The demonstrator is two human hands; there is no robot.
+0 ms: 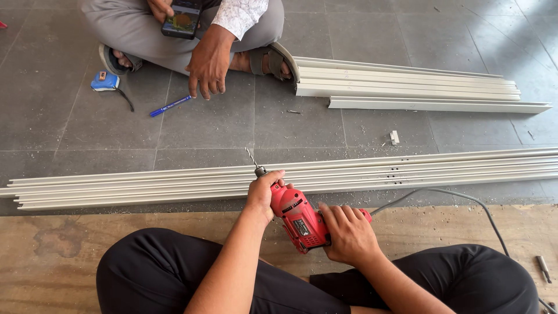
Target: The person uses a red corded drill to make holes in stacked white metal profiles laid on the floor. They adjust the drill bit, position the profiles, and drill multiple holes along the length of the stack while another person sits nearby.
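While I look down through the head camera, I see the red electric drill [299,218] lying over the knees, just on the near side of the long bundle of pale metal rails [349,173] that crosses the grey tile floor [75,128]. My right hand [349,232] is closed around the rear handle of the drill, with the fingers wrapped over the top of it. My left hand [263,192] is closed around the front end of the drill, at the chuck, and the thin drill bit [251,157] sticks out past this hand and stands over the near rails; I cannot tell if its tip touches the metal. From the back of the drill a grey cable [465,200] runs away to the right, near the rails. Beyond the rails a second, shorter stack of pale profiles [407,84] lies on the tiles. Also beyond the rails another person sits cross-legged, with one hand [208,64] hanging with its fingers down near the floor and the other holding a phone [181,18]. A blue pen [170,106] and a blue tape measure [105,81] lie just beside that person, well apart from the drill.
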